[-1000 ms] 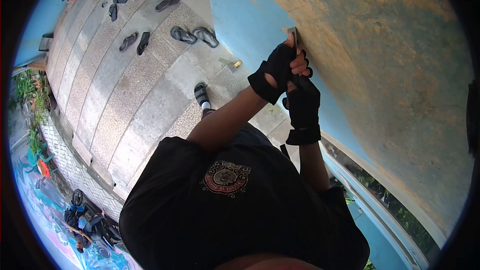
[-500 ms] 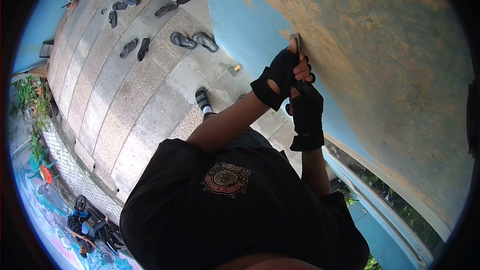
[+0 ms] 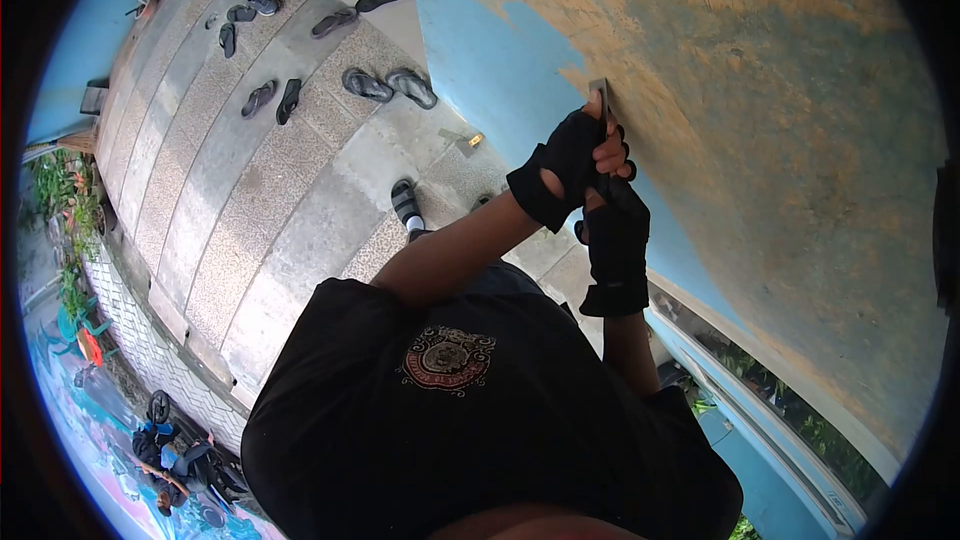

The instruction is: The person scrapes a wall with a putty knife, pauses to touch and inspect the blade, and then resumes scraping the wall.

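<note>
A scraper with a flat metal blade point(image 3: 599, 90) is pressed against the wall point(image 3: 760, 130), beside the border between bare, tan-grey plaster and light blue paint point(image 3: 490, 50). My left hand point(image 3: 582, 152), in a black fingerless glove, is closed round the scraper near its blade, with a finger stretched along the metal. Just below it, my right hand point(image 3: 615, 225), gloved the same way, is wrapped round the dark lower end of the tool. The two hands touch, and they hide most of the handle.
Pairs of sandals point(image 3: 388, 86) and shoes point(image 3: 263, 2) lie on the tiled floor point(image 3: 290, 180). A small yellow and grey object point(image 3: 473, 141) lies near the wall base. My sandalled foot point(image 3: 405, 202) is below. Lower left are a motorbike point(image 3: 205, 465) and a person point(image 3: 168, 495).
Both hands and the scraper have shifted slightly down and to the right along the wall. The grip looks the same.
</note>
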